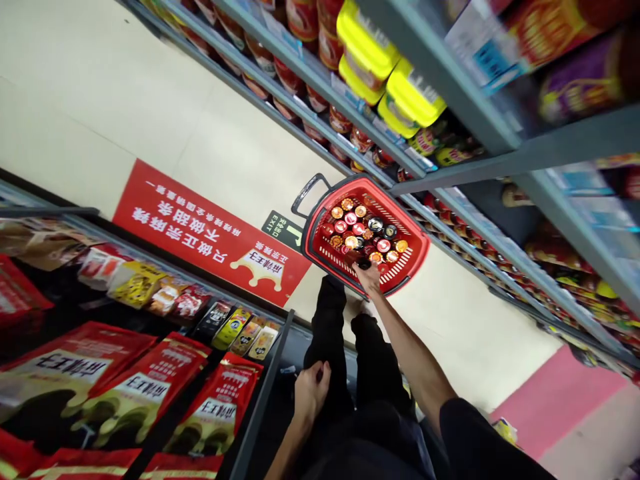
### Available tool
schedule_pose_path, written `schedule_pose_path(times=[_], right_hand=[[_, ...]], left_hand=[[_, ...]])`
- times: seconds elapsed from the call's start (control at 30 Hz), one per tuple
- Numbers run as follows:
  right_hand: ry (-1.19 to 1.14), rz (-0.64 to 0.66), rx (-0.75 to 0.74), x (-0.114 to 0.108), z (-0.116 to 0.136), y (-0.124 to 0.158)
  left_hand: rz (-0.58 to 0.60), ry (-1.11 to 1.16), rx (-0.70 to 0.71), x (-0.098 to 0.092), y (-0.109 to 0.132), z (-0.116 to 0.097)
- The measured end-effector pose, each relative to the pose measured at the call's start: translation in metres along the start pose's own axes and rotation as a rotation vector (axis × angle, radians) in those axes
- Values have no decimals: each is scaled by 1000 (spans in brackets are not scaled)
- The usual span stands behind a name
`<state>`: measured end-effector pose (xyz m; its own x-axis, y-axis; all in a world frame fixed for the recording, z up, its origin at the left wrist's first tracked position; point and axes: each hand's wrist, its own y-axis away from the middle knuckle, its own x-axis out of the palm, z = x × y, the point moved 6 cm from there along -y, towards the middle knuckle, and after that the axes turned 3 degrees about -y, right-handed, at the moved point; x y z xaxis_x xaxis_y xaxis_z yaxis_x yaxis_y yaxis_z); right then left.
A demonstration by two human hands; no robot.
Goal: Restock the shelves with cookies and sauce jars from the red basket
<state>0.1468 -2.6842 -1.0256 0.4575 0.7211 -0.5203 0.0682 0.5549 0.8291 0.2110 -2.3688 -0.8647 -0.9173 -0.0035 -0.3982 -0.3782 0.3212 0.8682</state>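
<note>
A red shopping basket (423, 257) with a black rim sits on the floor in front of my legs. Inside it stand several jars and bottles (354, 227), their round caps red, orange and black. My right hand (369, 277) reaches over the near side, its fingers closed around a dark-capped bottle (361, 264) low in the basket; the hand hides part of that bottle. Beside my left thigh, my left hand (311, 393) is curled into a loose fist, and nothing shows in it.
Shelves (450, 80) of jars and yellow-lidded tubs (367, 43) line the far side, close to the basket. On the left, a shelf holds red snack bags (145, 387) and small packets (233, 328). A red floor sticker (200, 233) and a green exit sign (281, 229) mark the aisle.
</note>
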Motion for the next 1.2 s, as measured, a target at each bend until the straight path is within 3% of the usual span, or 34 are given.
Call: schedule_pose_path(times=[0.13,0.23,0.3,0.37,0.47,0.57,0.7,0.87,1.0,1.2], right_hand=[[-221,-20,-91,-92,-31,109],[-340,-33,-189,-161,-53,205],[-390,-21,-268,-196,-70,268],[-452,2,-341,-221,-92,326],[-615,17,-392,-244,-133,397],[-721,-35,-457,-268,-181,455],[-750,-80,-696,-307,-247,524],[-1092,-85,-782,-341,-323,562],[-1267,-155,-913,-381,-342,580],[-1289,-273,-1198,-473,-325,627]], left_hand=[[6,150,135,-19,2,-46],[-10,173,415,-45,26,-112],[29,45,719,-52,64,-166],[121,-175,1007,-41,115,-209],[214,-439,1180,-9,187,-240],[207,-501,1187,22,250,-250],[167,-269,1059,56,325,-248],[231,133,936,98,401,-245],[381,335,968,117,462,-282],[629,518,945,132,539,-369]])
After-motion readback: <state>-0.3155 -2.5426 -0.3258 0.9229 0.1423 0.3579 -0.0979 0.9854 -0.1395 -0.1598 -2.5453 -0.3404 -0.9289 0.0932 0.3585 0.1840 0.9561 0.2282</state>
